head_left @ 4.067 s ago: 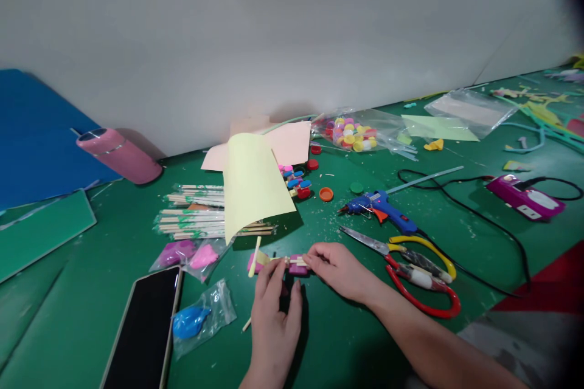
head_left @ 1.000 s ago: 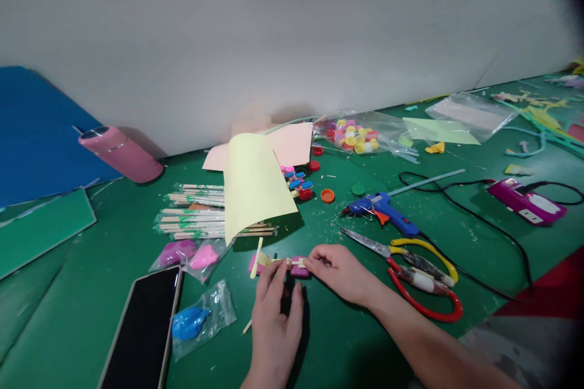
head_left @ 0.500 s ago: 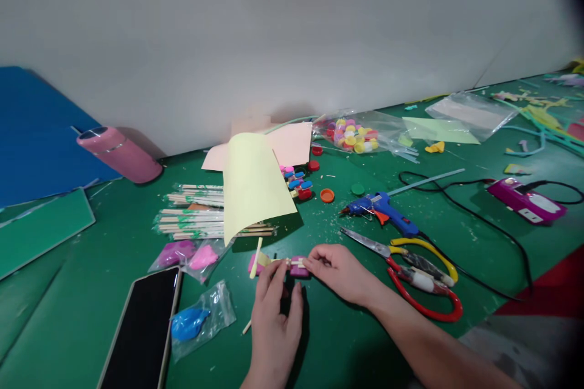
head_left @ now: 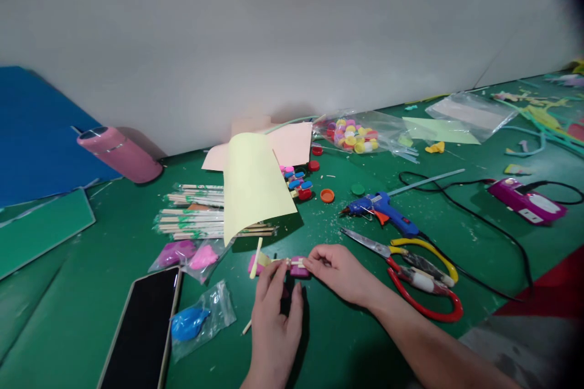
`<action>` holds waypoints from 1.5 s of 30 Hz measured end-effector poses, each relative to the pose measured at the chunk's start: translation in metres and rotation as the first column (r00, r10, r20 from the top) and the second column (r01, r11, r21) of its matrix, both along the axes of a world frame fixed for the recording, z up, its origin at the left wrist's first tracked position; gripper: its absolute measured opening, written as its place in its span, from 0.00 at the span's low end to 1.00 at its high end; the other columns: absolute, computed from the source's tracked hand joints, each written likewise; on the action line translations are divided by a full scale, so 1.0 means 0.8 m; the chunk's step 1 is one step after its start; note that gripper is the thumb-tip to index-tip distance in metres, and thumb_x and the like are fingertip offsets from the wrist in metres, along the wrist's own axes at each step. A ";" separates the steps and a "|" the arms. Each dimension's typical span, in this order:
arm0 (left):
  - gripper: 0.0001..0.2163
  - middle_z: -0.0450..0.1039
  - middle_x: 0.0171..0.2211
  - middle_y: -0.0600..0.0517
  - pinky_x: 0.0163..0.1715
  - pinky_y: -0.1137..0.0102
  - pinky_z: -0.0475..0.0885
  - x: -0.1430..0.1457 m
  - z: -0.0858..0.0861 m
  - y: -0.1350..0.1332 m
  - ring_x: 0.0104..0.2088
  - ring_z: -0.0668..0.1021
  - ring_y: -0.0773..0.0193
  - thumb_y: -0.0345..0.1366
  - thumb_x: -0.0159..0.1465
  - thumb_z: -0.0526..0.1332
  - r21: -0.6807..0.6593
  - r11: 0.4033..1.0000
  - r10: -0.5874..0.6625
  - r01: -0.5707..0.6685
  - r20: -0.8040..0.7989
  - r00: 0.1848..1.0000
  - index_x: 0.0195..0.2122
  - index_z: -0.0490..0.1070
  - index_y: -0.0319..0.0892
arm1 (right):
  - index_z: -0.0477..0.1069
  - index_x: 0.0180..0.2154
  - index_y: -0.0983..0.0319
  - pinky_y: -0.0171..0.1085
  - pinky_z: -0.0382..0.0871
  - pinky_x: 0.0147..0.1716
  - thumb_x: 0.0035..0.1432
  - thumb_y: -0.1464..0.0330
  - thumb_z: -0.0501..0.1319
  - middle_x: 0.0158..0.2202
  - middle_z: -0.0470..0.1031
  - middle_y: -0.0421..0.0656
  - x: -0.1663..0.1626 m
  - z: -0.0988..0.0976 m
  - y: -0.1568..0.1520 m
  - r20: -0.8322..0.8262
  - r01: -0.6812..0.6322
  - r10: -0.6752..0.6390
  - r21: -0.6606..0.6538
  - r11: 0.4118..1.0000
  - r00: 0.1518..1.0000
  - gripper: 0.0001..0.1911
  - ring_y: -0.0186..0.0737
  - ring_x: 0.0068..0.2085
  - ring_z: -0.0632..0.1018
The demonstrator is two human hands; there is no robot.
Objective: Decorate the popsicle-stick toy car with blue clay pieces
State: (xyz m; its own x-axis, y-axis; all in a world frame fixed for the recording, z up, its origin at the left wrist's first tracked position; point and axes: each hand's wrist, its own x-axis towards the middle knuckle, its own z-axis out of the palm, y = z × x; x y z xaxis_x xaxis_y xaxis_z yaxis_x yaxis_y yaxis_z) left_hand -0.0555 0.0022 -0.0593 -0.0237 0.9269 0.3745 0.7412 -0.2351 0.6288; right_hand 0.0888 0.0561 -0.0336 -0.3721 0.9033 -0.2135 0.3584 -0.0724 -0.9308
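Low in the middle of the head view lies a small craft piece with purple blocks (head_left: 300, 271) and a thin pale stick between my hands. My left hand (head_left: 277, 322) presses its fingertips on the piece from the near side, with the thumb a little apart. From the right, my right hand (head_left: 343, 275) pinches the piece's end between thumb and fingers. A pale yellow stick (head_left: 256, 258) leans by the piece's left block. The fingers cover most of the middle of the piece, so its exact build is hidden.
Right of my hands lie scissors (head_left: 410, 267) and a blue glue gun (head_left: 383, 209) with its cord. To the left are a phone (head_left: 141, 328), bagged blue clay (head_left: 189, 322) and wrapped chopsticks (head_left: 191, 222) partly under yellow paper (head_left: 255, 182). A pink bottle (head_left: 121, 155) stands tilted further back.
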 end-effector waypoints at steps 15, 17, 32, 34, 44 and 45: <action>0.14 0.65 0.45 0.42 0.45 0.63 0.68 -0.001 0.000 -0.001 0.46 0.70 0.58 0.32 0.57 0.55 -0.034 0.999 0.010 -0.009 0.028 1.000 0.45 0.64 0.37 | 0.65 0.23 0.65 0.28 0.56 0.23 0.56 0.63 0.53 0.20 0.61 0.36 0.001 0.001 -0.001 -0.004 -0.004 0.004 0.004 1.000 1.000 0.14 0.29 0.23 0.61; 0.14 0.65 0.45 0.43 0.44 0.62 0.68 -0.001 0.000 0.000 0.46 0.70 0.57 0.32 0.57 0.55 -0.031 0.999 0.011 -0.010 0.033 0.999 0.45 0.64 0.38 | 0.65 0.23 0.65 0.28 0.56 0.23 0.55 0.63 0.53 0.20 0.61 0.36 0.001 0.001 -0.001 -0.002 -0.003 0.003 0.007 1.000 1.000 0.14 0.29 0.23 0.61; 0.14 0.65 0.44 0.41 0.45 0.63 0.68 0.000 -0.001 -0.001 0.46 0.70 0.58 0.30 0.57 0.56 -0.010 1.000 0.002 -0.002 0.015 1.000 0.45 0.64 0.36 | 0.66 0.23 0.65 0.29 0.56 0.23 0.55 0.62 0.53 0.20 0.62 0.36 0.000 0.001 0.000 0.005 -0.004 0.003 0.016 1.000 1.000 0.15 0.30 0.23 0.61; 0.14 0.65 0.44 0.41 0.45 0.62 0.68 -0.001 -0.002 -0.001 0.46 0.70 0.58 0.31 0.57 0.56 -0.017 1.000 0.006 -0.006 0.015 1.000 0.45 0.64 0.36 | 0.66 0.23 0.65 0.29 0.56 0.23 0.55 0.62 0.53 0.20 0.62 0.36 0.000 0.001 0.000 0.003 -0.004 0.004 0.015 1.000 1.000 0.15 0.29 0.23 0.62; 0.14 0.66 0.44 0.42 0.44 0.61 0.69 0.000 0.002 0.000 0.45 0.71 0.57 0.32 0.57 0.55 -0.030 0.999 0.013 -0.012 0.025 1.000 0.45 0.64 0.38 | 0.65 0.23 0.65 0.28 0.56 0.22 0.55 0.62 0.53 0.20 0.62 0.36 0.000 0.001 0.001 -0.009 0.001 -0.001 0.004 1.000 1.000 0.15 0.29 0.23 0.61; 0.14 0.66 0.44 0.42 0.44 0.61 0.69 0.000 0.002 -0.001 0.45 0.71 0.57 0.32 0.57 0.55 -0.030 0.999 0.015 -0.014 0.024 1.000 0.45 0.64 0.38 | 0.65 0.23 0.65 0.28 0.55 0.22 0.55 0.62 0.53 0.20 0.61 0.36 0.000 0.001 0.001 -0.010 0.002 -0.002 0.003 1.000 1.000 0.15 0.29 0.23 0.61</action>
